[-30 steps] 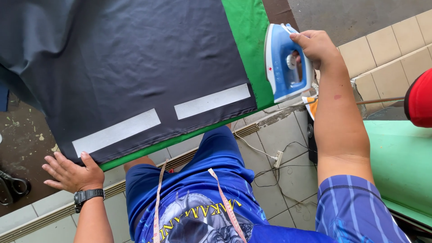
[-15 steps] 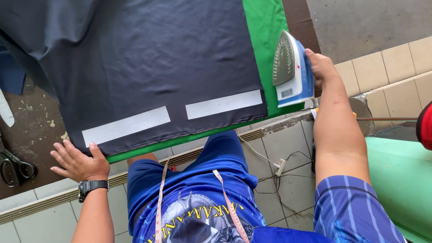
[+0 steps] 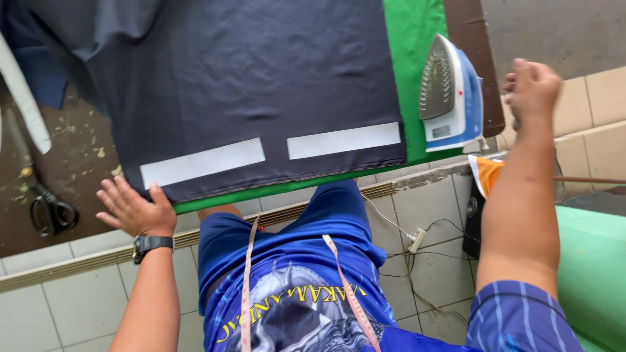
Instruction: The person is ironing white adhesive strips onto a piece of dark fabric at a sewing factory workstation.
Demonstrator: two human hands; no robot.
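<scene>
A dark navy cloth (image 3: 248, 78) lies spread over a green ironing cover (image 3: 417, 39). Two white strips (image 3: 202, 163) (image 3: 343, 140) lie along the cloth's near edge. My left hand (image 3: 134, 208), with a black wristwatch, rests flat with fingers spread at the cloth's near left corner. A blue and white iron (image 3: 450, 94) stands upright on its heel at the right end of the green cover. My right hand (image 3: 531, 85) hovers just right of the iron, off its handle, fingers loosely curled and holding nothing.
Black scissors (image 3: 52, 212) lie on the brown worktop at the left. A measuring tape (image 3: 248, 280) hangs round my neck. A power strip with cords (image 3: 416, 240) lies on the tiled floor. A green surface (image 3: 590, 274) sits at lower right.
My right hand stood the iron upright at the right end of the cover and let go of its handle, moving off to the right. My left hand stayed at the cloth's corner.
</scene>
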